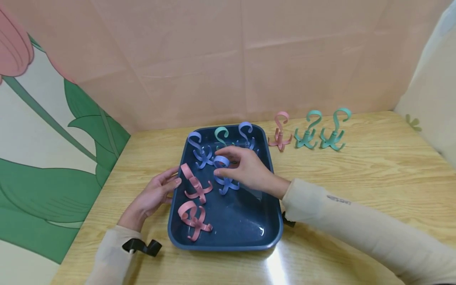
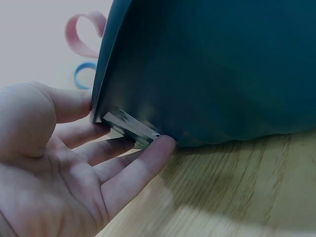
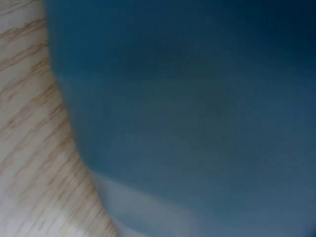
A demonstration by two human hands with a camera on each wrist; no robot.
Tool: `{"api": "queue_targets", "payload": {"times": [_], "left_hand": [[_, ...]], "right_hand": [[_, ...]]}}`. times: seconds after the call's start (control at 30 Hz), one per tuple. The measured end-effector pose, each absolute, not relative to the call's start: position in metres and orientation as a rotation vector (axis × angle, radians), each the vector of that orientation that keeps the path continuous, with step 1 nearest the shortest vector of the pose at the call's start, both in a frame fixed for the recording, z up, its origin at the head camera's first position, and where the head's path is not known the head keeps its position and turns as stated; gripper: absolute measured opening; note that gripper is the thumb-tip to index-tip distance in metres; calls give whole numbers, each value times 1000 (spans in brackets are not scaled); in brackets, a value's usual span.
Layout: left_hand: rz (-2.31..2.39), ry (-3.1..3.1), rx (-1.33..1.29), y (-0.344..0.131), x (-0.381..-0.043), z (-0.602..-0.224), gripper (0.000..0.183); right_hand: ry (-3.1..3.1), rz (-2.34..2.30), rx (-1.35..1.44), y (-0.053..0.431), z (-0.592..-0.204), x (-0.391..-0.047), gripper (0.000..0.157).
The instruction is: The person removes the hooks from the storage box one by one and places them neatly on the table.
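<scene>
A dark blue plastic tray (image 1: 246, 237) holds several multi-prong hanging hooks. My left hand (image 1: 156, 194) grips its left rim, thumb at the edge and fingers under the side, as the left wrist view shows too. Over the middle of the tray reaches my right hand (image 1: 249, 166), its thumb and fingertips parted around the curved top of a purple hook (image 1: 226, 185). The thumb partly covers this hook's stem. Just behind stand another purple hook (image 1: 203, 156) and a green hook (image 1: 221, 134). Two pink hooks, one rear (image 1: 197, 188) and one front (image 1: 196, 223), lie along the tray's left side.
A third purple hook (image 1: 246, 130) is at the tray's back right, partly hidden by my hand. On the wooden table (image 1: 374, 174), right of the tray, stand a pink hook (image 1: 280, 136) and two green hooks (image 1: 305, 136). A pink-covered wall (image 1: 213, 79) rises behind.
</scene>
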State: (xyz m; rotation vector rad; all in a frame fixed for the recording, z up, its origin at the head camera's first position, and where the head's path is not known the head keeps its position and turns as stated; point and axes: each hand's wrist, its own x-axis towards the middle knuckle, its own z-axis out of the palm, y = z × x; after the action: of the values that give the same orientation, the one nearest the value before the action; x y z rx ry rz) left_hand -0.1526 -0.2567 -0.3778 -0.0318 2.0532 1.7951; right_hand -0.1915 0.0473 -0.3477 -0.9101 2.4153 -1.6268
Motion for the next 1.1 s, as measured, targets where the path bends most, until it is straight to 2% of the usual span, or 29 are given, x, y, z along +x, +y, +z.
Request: {"api": "queue_targets", "payload": {"times": [0.3, 1.1], "left_hand": [[1797, 2047, -35, -257, -153, -378, 55], [1808, 2043, -14, -257, -153, -379, 55]], "right_hand": [[2347, -1679, -874, 46, -350, -191, 35], [2438, -1679, -879, 44, -353, -189, 21]]}}
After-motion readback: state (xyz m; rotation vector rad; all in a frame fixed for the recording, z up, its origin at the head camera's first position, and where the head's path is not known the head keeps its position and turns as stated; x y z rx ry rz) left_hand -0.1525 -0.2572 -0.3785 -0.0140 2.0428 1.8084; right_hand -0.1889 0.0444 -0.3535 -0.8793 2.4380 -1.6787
